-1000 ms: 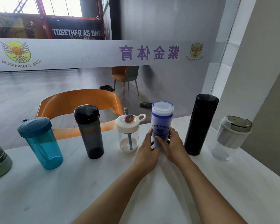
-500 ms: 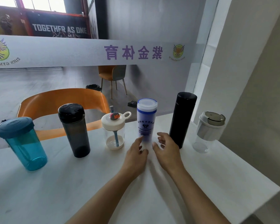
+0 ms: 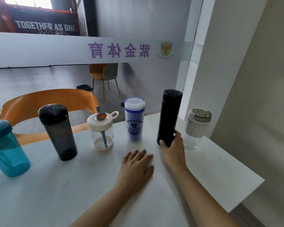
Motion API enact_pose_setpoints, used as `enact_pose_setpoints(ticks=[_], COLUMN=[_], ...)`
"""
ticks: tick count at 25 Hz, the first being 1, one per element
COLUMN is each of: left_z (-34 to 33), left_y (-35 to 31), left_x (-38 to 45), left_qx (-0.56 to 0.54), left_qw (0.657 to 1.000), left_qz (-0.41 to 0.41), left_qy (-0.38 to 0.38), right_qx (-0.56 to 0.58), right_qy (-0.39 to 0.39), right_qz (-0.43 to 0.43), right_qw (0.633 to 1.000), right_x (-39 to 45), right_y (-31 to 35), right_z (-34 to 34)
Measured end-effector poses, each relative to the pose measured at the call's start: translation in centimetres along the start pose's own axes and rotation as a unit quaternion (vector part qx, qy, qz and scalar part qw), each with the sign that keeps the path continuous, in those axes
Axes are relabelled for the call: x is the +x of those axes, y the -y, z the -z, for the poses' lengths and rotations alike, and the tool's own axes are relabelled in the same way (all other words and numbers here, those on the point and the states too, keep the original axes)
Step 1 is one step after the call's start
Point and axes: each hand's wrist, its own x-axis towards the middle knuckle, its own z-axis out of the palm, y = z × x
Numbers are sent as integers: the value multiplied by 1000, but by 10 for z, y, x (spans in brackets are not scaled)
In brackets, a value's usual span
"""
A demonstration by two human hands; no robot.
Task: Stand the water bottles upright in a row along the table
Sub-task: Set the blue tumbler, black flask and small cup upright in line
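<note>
Several bottles stand upright in a row on the white table (image 3: 59, 190): a teal tumbler (image 3: 6, 149), a smoky dark bottle (image 3: 58, 133), a short clear cup with a cream lid and straw (image 3: 102, 131), a purple bottle with a white cap (image 3: 134, 119), a tall black flask (image 3: 169, 116) and a clear cup with a grey lid (image 3: 196, 128). My right hand (image 3: 173, 147) is wrapped around the base of the black flask. My left hand (image 3: 136, 166) lies flat on the table in front of the purple bottle, fingers spread, holding nothing.
An orange chair (image 3: 46, 102) stands behind the table at the left. The table's right edge (image 3: 246, 192) runs close beside my right arm, with a pale wall (image 3: 252, 95) beyond it. Another chair (image 3: 105, 74) stands farther back on the floor.
Both hands let go of the purple bottle. My right hand moved right and closed on the black flask's base; my left hand dropped flat onto the table. The view turned right.
</note>
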Motion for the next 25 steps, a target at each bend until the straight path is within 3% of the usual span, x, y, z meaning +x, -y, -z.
enact_pose_setpoints(ticks=[13, 25], left_z=[-7, -1], left_y=[3, 2], left_x=[0, 1], left_qx=[-1, -18], left_qw=[1000, 1000], left_qz=[-10, 1], left_qy=[-23, -23], right_qx=[-34, -30], right_qy=[17, 76], right_qz=[3, -35], right_qw=[999, 996], right_x=[65, -17], right_y=[7, -4], right_z=[-46, 21])
